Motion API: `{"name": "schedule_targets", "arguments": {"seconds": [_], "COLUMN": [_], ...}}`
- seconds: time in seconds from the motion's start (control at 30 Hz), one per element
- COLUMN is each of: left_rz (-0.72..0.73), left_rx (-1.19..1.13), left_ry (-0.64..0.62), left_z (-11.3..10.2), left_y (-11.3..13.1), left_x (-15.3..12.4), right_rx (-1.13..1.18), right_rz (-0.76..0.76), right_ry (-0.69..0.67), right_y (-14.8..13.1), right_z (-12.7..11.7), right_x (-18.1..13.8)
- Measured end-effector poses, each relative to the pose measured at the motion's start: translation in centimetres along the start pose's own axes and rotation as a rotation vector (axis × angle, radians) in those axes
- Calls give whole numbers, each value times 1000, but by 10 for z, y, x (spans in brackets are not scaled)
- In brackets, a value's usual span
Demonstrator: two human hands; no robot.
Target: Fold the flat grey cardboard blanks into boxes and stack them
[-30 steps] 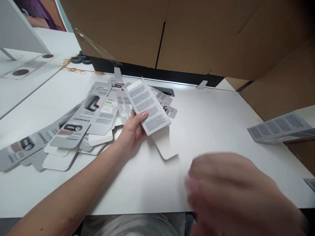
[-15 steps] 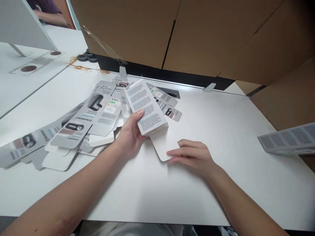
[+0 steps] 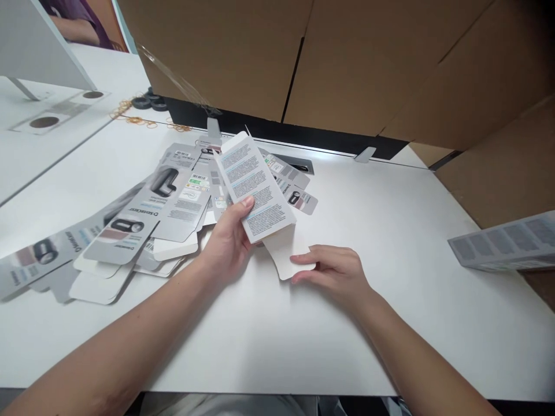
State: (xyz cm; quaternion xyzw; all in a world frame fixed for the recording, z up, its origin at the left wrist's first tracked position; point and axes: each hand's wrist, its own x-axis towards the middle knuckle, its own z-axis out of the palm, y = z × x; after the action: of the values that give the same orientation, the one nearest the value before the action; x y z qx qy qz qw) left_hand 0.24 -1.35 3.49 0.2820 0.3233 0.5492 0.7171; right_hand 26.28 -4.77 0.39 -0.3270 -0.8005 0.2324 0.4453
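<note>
My left hand (image 3: 228,240) grips a small grey and white printed carton (image 3: 254,185), held up slantwise above the white table (image 3: 390,202), thumb on its printed face. The carton's white end flap (image 3: 286,254) hangs open at the lower end. My right hand (image 3: 333,271) has its fingertips pinched on that flap's edge. To the left lies a loose heap of flat unfolded cartons (image 3: 143,214) of the same print.
Large brown cardboard boxes (image 3: 347,58) wall off the far side and the right. A folded grey carton (image 3: 503,242) lies at the right edge. Rubber bands (image 3: 134,120) and black rings (image 3: 147,103) lie at the back left, and a person in purple sits beyond (image 3: 78,23).
My right hand came in from the blurred foreground, reached the white flap and now pinches it. The carton has tipped up slightly in my left hand.
</note>
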Motion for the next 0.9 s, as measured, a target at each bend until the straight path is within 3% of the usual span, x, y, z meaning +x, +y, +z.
{"name": "schedule_targets", "arguments": {"seconds": [0.13,0.3,0.5,0.8,0.9], "left_rz": [-15,-4,-20,59,53], "left_rx": [-19,-21,-44,-102,-112], "left_ry": [-9,-27,-23,17,29], "left_z": [0,3,8,5,7], "left_y": [0,1,0,3,2], "left_x": [-1,-2,-5,1,1], "right_rx": [-12,173,286,228,182], "right_rz": [115,402,533,384,315], "right_ry": [105,319,311,156,229], "right_y": [-5,-15,-19,-13,-12], "right_z": [5,17,19,12,13], "right_x": [-1,-2,2,-1,-3]}}
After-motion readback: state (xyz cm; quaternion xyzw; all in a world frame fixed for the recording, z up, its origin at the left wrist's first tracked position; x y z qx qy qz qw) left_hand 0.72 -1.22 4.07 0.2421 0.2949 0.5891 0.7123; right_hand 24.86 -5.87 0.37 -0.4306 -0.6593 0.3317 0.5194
